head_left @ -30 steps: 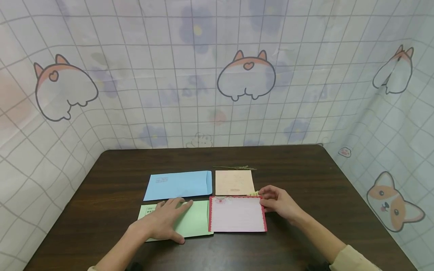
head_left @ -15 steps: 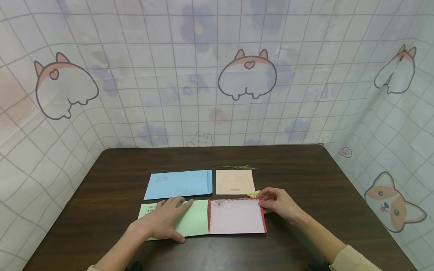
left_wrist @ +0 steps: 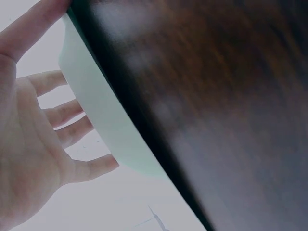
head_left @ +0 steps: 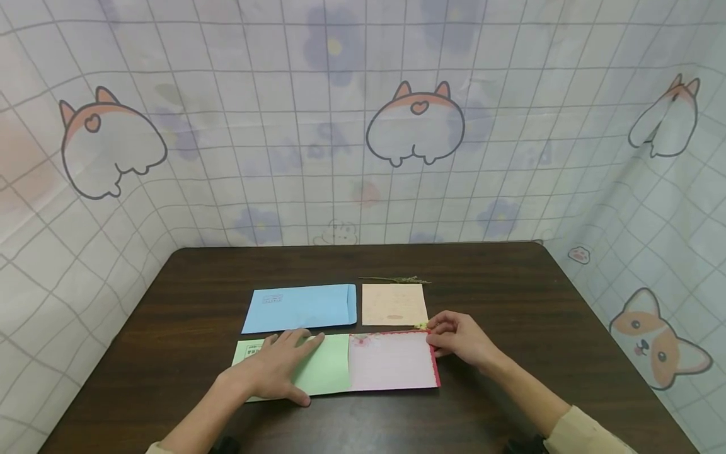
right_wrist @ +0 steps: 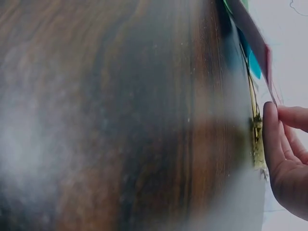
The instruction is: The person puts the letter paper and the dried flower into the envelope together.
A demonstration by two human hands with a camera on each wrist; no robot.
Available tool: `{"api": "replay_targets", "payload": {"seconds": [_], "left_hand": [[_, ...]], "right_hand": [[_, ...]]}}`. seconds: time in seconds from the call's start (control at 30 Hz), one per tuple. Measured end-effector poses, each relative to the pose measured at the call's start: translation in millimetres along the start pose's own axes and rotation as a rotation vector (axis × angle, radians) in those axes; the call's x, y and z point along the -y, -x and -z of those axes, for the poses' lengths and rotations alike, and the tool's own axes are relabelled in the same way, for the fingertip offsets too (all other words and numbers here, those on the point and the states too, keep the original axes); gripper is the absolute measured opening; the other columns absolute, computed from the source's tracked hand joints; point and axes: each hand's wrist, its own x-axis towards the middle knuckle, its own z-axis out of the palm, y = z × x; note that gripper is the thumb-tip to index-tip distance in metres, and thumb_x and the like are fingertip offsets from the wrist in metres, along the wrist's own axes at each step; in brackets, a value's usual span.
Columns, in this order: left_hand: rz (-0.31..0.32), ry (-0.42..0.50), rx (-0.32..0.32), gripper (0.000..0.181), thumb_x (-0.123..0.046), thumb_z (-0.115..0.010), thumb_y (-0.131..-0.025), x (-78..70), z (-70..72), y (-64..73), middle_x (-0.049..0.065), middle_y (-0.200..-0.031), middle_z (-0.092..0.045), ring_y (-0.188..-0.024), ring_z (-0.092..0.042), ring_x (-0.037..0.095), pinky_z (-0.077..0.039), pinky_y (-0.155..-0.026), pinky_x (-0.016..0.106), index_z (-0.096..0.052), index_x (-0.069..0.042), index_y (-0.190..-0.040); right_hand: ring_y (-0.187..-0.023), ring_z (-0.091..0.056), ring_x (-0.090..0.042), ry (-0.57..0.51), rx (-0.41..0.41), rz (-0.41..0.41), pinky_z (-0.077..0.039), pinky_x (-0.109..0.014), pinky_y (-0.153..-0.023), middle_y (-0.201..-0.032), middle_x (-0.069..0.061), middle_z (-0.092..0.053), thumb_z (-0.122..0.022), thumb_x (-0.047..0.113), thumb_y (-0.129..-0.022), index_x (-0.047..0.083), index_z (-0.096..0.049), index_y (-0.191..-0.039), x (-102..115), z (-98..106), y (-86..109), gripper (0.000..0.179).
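My left hand (head_left: 278,369) rests spread on a green envelope (head_left: 326,366), fingers across its face and thumb by its near edge. My right hand (head_left: 462,340) pinches the right edge of a pale pink letter card (head_left: 391,362) with a red border between thumb and fingers; the right wrist view shows this card (right_wrist: 255,41) raised off the table at that edge. The card's left border is out of sight at the envelope's right end, apparently inside its mouth. In the left wrist view the envelope (left_wrist: 96,96) lies under the outstretched fingers.
Behind the green envelope lies a blue envelope (head_left: 303,309). A beige envelope or card (head_left: 394,306) is right of it, with a dried sprig (head_left: 403,280) along its far edge. Small yellow flowers (head_left: 421,326) lie beside my right fingertips. All rest on a dark wooden table (head_left: 482,271).
The letter card has shifted left, and its left red border has gone out of sight at the green envelope's end. My right hand moved slightly left with it; the left hand stays put.
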Motion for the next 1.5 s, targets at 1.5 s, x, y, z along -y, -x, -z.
{"api": "replay_targets", "payload": {"seconds": [1.5], "left_hand": [[-0.008,-0.016,-0.01,0.109,-0.053,-0.089,-0.075,0.0,-2.1,-1.7,0.016,-0.15,-0.041,-0.137,-0.04,0.036,-0.032,-0.104,0.067,-0.037,-0.01,-0.16]], "right_hand": [[-0.088,-0.07,-0.027,-0.102,0.095,0.003,-0.06,-0.044,-0.08,-0.1,-0.016,-0.07,-0.07,0.008,-0.098,-0.01,-0.064,-0.12,10.7,-24.7,-11.0,0.029]]}}
